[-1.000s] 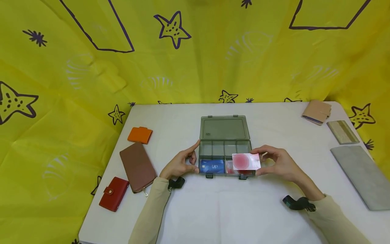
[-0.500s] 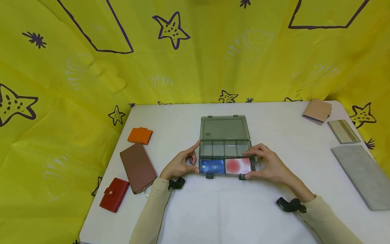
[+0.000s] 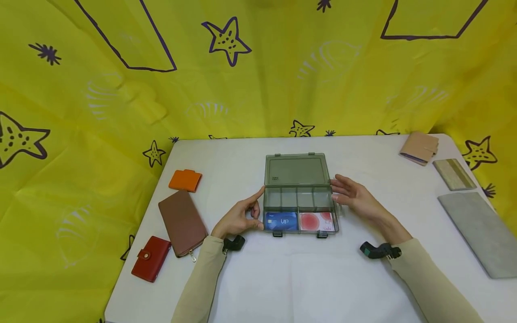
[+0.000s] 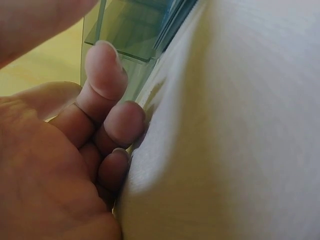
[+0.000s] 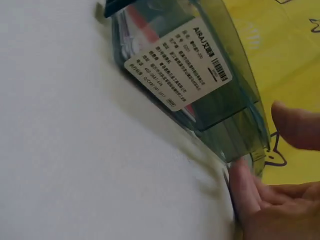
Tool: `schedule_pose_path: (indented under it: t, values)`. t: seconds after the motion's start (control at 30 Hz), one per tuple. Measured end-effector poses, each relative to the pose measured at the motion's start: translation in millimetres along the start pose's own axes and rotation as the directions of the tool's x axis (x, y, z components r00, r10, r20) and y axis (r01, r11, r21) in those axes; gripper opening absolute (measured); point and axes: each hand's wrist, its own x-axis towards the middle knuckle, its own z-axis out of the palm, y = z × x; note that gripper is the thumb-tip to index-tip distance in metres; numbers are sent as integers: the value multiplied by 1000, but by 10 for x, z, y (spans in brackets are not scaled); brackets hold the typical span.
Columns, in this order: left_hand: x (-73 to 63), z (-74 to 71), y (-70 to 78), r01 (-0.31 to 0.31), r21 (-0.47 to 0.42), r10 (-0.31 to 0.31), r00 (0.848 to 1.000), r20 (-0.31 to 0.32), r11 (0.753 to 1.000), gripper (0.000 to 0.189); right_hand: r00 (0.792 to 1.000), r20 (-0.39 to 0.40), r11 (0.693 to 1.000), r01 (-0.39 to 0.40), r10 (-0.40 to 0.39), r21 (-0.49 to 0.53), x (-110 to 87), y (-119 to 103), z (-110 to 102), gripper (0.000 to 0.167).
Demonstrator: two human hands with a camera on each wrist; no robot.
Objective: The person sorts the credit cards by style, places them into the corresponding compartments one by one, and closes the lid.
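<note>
A translucent grey-green compartment box lies on the white table, its lid folded back. In its front left compartment is a blue VIP card. A pink-and-white card lies in the front right one. My left hand touches the box's left side with thumb and extended index finger; its other fingers are curled in, seen also in the left wrist view. My right hand is at the right side near the hinge, fingers loosely extended, no card in it. The right wrist view shows a white label on the box's side.
To the left lie an orange card holder, a brown zip wallet and a red snap wallet. To the right are a tan wallet, a beige striped wallet and a grey flat case. A yellow patterned cloth hangs behind.
My right hand has set the pink-and-white card down in the front right compartment, let it go, and moved back along the box's right side. My left hand has stayed put.
</note>
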Motion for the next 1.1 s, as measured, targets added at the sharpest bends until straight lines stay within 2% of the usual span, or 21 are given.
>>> schedule_pose_path:
  t: [0.1, 0.2, 0.37, 0.43, 0.5, 0.6, 0.73, 0.8, 0.83, 0.93, 1.03, 1.1]
  values:
    - [0, 17, -5, -8, -6, 8, 1000, 9, 1000, 111, 995, 64, 994, -84, 80, 64, 68, 18, -34, 79]
    - [-2, 34, -5, -18, -11, 18, 1000, 12, 1000, 111, 994, 69, 993, -90, 86, 71, 97, 30, -28, 79]
    - [-19, 33, -2, -17, -46, 17, 1000, -5, 999, 121, 1000, 9, 987, -4, 2, 160, 86, 85, 28, 76]
    - [-22, 26, -13, -22, -62, 22, 1000, -8, 998, 126, 999, -22, 980, 42, -39, 194, 71, 117, 51, 68]
    - [-24, 18, -34, -36, -74, 36, 999, -6, 997, 126, 996, -43, 979, 86, -80, 182, 52, 143, 73, 54]
    - [-34, 4, -56, -52, -90, 52, 999, 5, 995, 113, 991, -38, 980, 130, -125, 152, 24, 171, 90, 32]
    - [-44, -4, -40, -7, -194, 11, 1000, 16, 981, 89, 986, 0, 975, 166, -168, 150, 20, 180, 111, 41]
    - [-45, 3, -18, 26, -240, -22, 1000, 21, 970, 78, 983, 10, 979, 179, -181, 102, 22, 173, 129, 40]
    - [-43, 9, -11, 30, -228, -26, 999, 22, 973, 76, 982, 15, 980, 188, -189, 60, 20, 169, 139, 38]
    - [-32, 32, 5, 3, -98, 0, 1000, 27, 995, 76, 978, 36, 973, 206, -203, -100, 1, 159, 168, 35]
    - [-20, 45, 9, -38, 43, 37, 999, 26, 998, 86, 979, 57, 951, 204, -196, -233, -35, 150, 186, 36]
    - [-16, 45, 17, -41, 66, 40, 999, 24, 997, 89, 983, 60, 934, 185, -176, -305, -65, 139, 189, 38]
